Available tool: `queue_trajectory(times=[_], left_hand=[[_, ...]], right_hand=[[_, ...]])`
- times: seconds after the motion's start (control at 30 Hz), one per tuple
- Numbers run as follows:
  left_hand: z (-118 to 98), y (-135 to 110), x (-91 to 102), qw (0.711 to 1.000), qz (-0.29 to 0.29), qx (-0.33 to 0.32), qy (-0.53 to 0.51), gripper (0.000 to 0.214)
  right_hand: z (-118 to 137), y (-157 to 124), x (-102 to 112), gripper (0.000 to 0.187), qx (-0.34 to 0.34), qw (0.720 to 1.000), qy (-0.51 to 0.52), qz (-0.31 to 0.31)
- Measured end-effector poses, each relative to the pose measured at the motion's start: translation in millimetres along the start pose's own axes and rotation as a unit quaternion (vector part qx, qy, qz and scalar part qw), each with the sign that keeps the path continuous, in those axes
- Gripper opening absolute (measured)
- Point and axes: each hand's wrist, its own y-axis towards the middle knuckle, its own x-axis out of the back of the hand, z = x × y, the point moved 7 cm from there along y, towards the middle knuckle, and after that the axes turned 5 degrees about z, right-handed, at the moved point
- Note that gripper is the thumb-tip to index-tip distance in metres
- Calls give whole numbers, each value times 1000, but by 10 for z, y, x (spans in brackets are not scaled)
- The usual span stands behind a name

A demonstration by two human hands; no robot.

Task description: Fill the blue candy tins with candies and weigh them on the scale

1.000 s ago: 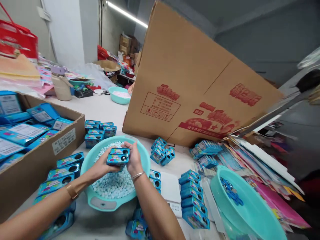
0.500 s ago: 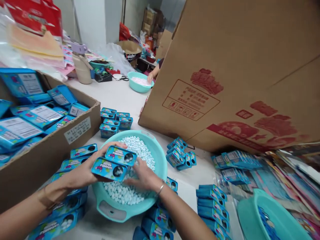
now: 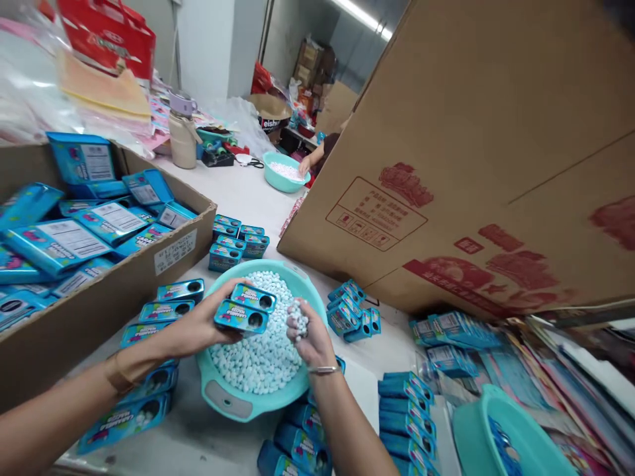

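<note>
My left hand (image 3: 211,314) grips two small blue candy boxes (image 3: 241,317) side by side, each with a round dark opening on its top. They are held over a turquoise basin (image 3: 225,403) full of pale blue candies (image 3: 253,367). Over the basin's right side, my right hand (image 3: 312,334) is cupped, palm up, around a handful of the same candies (image 3: 298,320). More blue boxes (image 3: 166,311) stand in a row left of the basin, and others (image 3: 302,436) stand in front of it.
A carton (image 3: 163,248) of blue boxes stands at left. A large cardboard box (image 3: 471,165) leans along the right. Box groups (image 3: 404,416) and a second turquoise basin (image 3: 471,430) lie at right. Farther back, another person's hand (image 3: 305,166) reaches into a basin (image 3: 278,182).
My right hand has moved away from the two boxes and now holds a handful of candies. The two boxes, still in my left hand, appear a little farther right with the shifted view.
</note>
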Motion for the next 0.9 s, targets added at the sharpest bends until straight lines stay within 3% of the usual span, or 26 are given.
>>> queue_trajectory(times=[0.07, 0.17, 0.3, 0.43, 0.57, 0.7, 0.77, 0.9], left_hand=[[65, 101, -80, 999, -25, -22, 33, 84], [217, 280, -192, 989, -96, -29, 107, 83], [290, 453, -325, 977, -142, -30, 155, 83], [164, 466, -345, 978, -133, -53, 150, 84], [48, 424, -331, 992, -99, -48, 63, 87], [3, 409, -424, 999, -44, -7, -27, 85], [8, 406, -486, 999, -18, 26, -42, 82], [44, 388, -556, 993, -1, 81, -89, 81]], right_hand=[[114, -118, -106, 11, 45, 988, 136, -56], [216, -247, -356, 5, 136, 961, 219, -104], [317, -315, -623, 6, 271, 936, 192, -121], [451, -345, -630, 12, 344, 925, 110, -118], [509, -317, -484, 14, 335, 934, 14, -121], [382, -181, -426, 20, 282, 946, -113, -110], [278, -106, -388, 34, 249, 953, -126, -115], [203, -48, -301, 46, 247, 952, -131, -127]])
